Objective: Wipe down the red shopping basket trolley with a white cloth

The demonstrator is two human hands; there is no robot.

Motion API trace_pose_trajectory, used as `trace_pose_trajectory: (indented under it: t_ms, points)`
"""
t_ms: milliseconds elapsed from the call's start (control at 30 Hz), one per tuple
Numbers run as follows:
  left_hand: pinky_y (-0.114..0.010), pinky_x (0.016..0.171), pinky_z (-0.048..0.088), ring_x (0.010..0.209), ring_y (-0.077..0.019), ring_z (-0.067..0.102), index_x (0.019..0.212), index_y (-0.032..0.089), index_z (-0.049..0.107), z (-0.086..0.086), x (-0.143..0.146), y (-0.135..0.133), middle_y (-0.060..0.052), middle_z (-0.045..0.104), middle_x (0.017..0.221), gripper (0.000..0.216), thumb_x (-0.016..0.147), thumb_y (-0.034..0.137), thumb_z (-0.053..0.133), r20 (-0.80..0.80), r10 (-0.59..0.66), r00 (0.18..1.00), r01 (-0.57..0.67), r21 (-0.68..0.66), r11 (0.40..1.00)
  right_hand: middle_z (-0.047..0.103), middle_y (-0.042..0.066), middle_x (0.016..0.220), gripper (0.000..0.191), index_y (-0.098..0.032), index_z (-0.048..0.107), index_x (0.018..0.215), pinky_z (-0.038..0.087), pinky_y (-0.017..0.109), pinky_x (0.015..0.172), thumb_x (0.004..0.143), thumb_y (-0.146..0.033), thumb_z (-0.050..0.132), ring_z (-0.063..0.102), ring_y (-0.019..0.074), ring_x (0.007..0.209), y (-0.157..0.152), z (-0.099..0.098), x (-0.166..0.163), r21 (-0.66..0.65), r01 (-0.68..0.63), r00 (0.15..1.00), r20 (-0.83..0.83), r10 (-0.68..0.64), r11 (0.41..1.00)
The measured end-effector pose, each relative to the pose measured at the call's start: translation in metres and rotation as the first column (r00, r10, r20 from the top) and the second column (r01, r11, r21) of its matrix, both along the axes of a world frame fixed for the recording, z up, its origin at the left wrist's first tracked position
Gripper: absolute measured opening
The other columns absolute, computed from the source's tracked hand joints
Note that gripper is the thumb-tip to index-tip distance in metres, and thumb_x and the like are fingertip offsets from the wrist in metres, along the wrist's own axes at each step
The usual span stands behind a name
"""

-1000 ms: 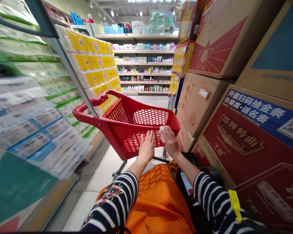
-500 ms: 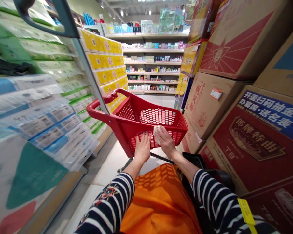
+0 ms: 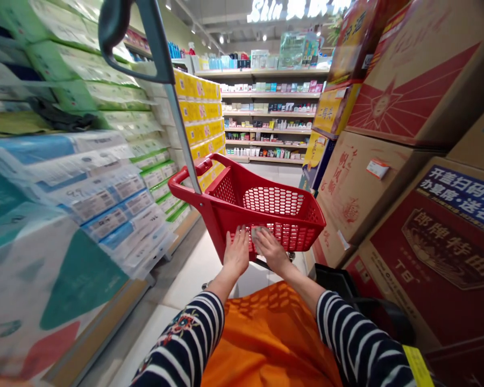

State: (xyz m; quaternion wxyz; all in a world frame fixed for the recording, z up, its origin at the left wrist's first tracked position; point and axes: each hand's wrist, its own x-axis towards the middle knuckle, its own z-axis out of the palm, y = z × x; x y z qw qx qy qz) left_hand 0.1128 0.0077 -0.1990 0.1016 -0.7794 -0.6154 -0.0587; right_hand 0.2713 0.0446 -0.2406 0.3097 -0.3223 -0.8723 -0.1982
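A red plastic shopping basket [image 3: 221, 217] with perforated walls stands on small wheels in front of me, and a metal pole rises from it to a grey handle [image 3: 158, 54]. Against its near side wall lies my left hand [image 3: 237, 253], flat, fingers stretched and holding nothing. Close beside it, my right hand [image 3: 272, 251] presses a pale cloth [image 3: 255, 235] to the same wall. Most of the cloth is hidden under the fingers. The part of the basket's inside that shows holds no goods.
Wrapped paper packs [image 3: 105, 199] are piled along the left, with yellow cartons [image 3: 204, 110] behind them. Cardboard boxes [image 3: 350, 183] rise close on the right, a black object [image 3: 334, 282] at their foot. Shelves of small goods [image 3: 270, 107] stand at the back.
My right hand has slid the cloth along the basket wall toward my left hand, which stays flat. The view has shifted, so the basket sits further right and lower.
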Motion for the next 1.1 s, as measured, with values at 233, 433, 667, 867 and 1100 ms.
trace_pose_trajectory:
  t_ms: [233, 433, 667, 867, 1100]
  points:
    - [-0.054, 0.109, 0.008, 0.137, -0.0247, 0.013, 0.138, 0.009, 0.027, 0.016, -0.018, 0.005, -0.012, 0.019, 0.148, 0.058, 0.081, 0.019, 0.032, 0.044, 0.091, 0.995, -0.092, 0.019, 0.996, 0.048, 0.012, 0.132, 0.038, -0.013, 0.053, 0.123, 0.031, 0.045, 0.107, 0.087, -0.007, 0.043, 0.027, 0.0237, 0.132, 0.022, 0.035, -0.023, 0.007, 0.018, 0.997, -0.073, -0.018, 1.0]
    - [-0.052, 0.11, 0.011, 0.137, -0.0238, 0.013, 0.137, 0.011, 0.029, -0.008, -0.027, -0.013, -0.012, 0.021, 0.148, 0.06, 0.078, 0.013, 0.034, 0.005, 0.025, 1.0, -0.025, -0.03, 0.999, 0.054, 0.013, 0.124, 0.038, -0.012, 0.052, 0.123, 0.035, 0.043, 0.104, 0.085, -0.012, 0.048, 0.04, 0.0232, 0.125, 0.005, -0.026, -0.027, -0.053, -0.009, 0.996, 0.087, 0.014, 0.999]
    - [-0.053, 0.109, 0.012, 0.137, -0.0245, 0.011, 0.139, 0.01, 0.025, 0.021, -0.049, -0.001, -0.012, 0.019, 0.149, 0.055, 0.084, 0.015, 0.025, 0.033, 0.158, 0.987, -0.16, 0.065, 0.985, 0.045, 0.008, 0.135, 0.039, -0.016, 0.051, 0.125, 0.033, 0.042, 0.106, 0.088, -0.01, 0.04, 0.026, 0.0232, 0.133, 0.014, 0.046, -0.063, 0.051, -0.09, 0.995, -0.037, 0.091, 0.995]
    - [-0.053, 0.11, 0.011, 0.137, -0.0247, 0.011, 0.139, 0.008, 0.024, 0.024, -0.059, -0.002, -0.012, 0.018, 0.149, 0.055, 0.084, 0.015, 0.025, 0.03, 0.196, 0.98, -0.198, 0.089, 0.976, 0.046, 0.01, 0.134, 0.036, -0.014, 0.053, 0.122, 0.03, 0.044, 0.108, 0.089, -0.011, 0.042, 0.025, 0.0239, 0.133, 0.029, 0.065, -0.087, 0.08, -0.066, 0.995, -0.072, 0.072, 0.995]
    - [-0.054, 0.109, 0.012, 0.137, -0.0253, 0.013, 0.138, 0.008, 0.028, 0.015, -0.08, -0.019, -0.013, 0.02, 0.148, 0.058, 0.081, 0.018, 0.033, 0.034, 0.195, 0.98, -0.197, 0.07, 0.978, 0.055, 0.011, 0.124, 0.028, -0.012, 0.06, 0.112, 0.04, 0.044, 0.102, 0.088, -0.014, 0.045, 0.04, 0.0256, 0.125, 0.011, 0.022, -0.089, 0.059, -0.161, 0.984, 0.089, 0.155, 0.985]
